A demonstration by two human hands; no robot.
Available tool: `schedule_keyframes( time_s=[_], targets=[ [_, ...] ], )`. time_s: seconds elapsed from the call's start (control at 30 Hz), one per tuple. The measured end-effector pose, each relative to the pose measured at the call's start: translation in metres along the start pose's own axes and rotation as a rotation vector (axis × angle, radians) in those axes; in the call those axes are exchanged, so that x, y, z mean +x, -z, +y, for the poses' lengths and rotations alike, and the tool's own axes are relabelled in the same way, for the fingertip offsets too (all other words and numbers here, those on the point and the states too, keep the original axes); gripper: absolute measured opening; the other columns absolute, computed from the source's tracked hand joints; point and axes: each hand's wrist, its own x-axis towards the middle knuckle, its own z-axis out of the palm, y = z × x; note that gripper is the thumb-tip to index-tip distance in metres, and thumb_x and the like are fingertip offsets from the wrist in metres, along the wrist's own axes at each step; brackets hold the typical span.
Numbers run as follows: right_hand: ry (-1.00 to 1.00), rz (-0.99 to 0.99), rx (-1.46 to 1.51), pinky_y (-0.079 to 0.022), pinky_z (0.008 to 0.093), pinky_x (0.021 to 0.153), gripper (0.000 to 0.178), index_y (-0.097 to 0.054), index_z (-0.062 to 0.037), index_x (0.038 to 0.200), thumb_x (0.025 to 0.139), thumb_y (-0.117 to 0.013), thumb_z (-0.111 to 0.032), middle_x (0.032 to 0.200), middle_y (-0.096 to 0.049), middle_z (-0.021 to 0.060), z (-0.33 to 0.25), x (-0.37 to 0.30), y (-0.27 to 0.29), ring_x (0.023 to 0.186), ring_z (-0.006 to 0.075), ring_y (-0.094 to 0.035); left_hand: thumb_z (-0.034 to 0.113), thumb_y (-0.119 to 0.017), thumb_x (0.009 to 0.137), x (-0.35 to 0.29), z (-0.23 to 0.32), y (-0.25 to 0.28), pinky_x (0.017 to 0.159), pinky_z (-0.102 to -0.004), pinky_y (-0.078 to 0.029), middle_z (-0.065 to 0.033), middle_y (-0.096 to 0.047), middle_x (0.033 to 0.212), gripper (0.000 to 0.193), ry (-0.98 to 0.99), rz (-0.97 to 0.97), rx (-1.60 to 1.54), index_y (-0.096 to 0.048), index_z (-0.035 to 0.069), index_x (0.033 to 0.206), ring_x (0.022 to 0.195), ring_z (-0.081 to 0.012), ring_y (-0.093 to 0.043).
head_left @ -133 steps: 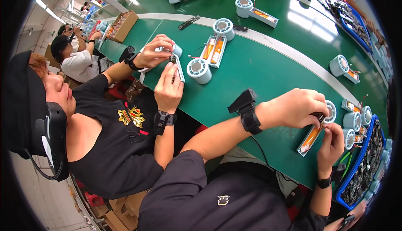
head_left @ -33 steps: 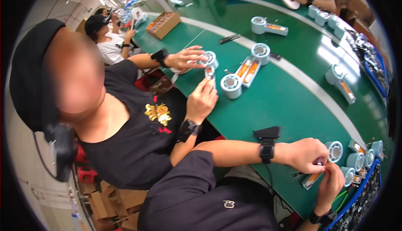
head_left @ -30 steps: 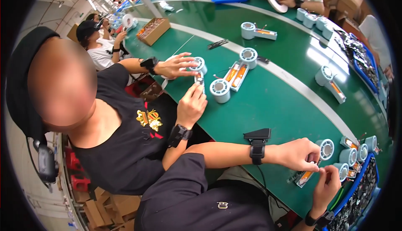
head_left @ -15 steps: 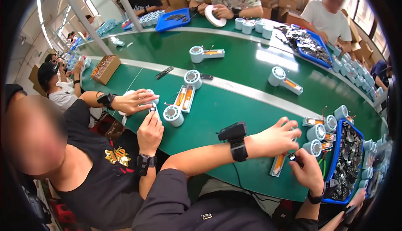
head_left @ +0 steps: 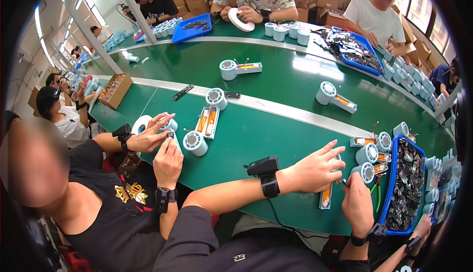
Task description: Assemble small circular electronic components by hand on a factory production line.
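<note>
My left hand [head_left: 315, 169] rests with fingers spread on a white round-headed unit with a long tray holding an orange strip [head_left: 325, 198], which lies on the green table [head_left: 256, 139] near its front edge. A black device is strapped to that wrist [head_left: 265, 173]. My right hand [head_left: 357, 204] is closed just right of the tray, with a small dark tool tip [head_left: 345, 183] poking out toward the unit's round head [head_left: 366, 172].
A blue bin of dark parts [head_left: 392, 193] stands at my right, ringed by several white round units [head_left: 367, 152]. Green-handled pliers [head_left: 377, 193] lie beside it. A person at my left handles a similar unit [head_left: 169, 125]. More units [head_left: 207, 119] and seated people line the table.
The view has swung up from the person at my left toward the table and the far side. My hands stay on the same white unit; my left fingers have spread wider.
</note>
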Motion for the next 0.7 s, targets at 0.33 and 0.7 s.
schedule_keyframes(
  time_s=[0.33,0.7],
  targets=[
    [-0.097,0.046,0.649,-0.05,0.0336,0.065,0.016,-0.063,0.0037,0.11,0.095,-0.057,0.0,0.085,-0.066,0.0143,-0.01,-0.008,-0.021,0.071,0.0172,-0.063,0.024,-0.081,0.078,0.007,0.011,0.022,0.119,-0.064,-0.035,-0.0108,-0.062,0.129,0.026,0.102,-0.017,-0.111,-0.066,0.009,0.093,0.139,-0.0442,-0.048],
    [-0.047,0.043,0.672,-0.053,0.0403,0.076,0.029,-0.06,0.0015,0.12,0.094,-0.066,-0.01,0.096,-0.065,0.0184,-0.007,-0.011,-0.026,0.085,0.0316,-0.065,0.015,-0.081,0.078,0.021,0.002,0.038,0.114,-0.0596,-0.044,-0.0065,-0.069,0.126,0.016,0.08,-0.193,-0.148,-0.068,0.009,0.085,0.133,-0.0423,-0.055]
  ],
)
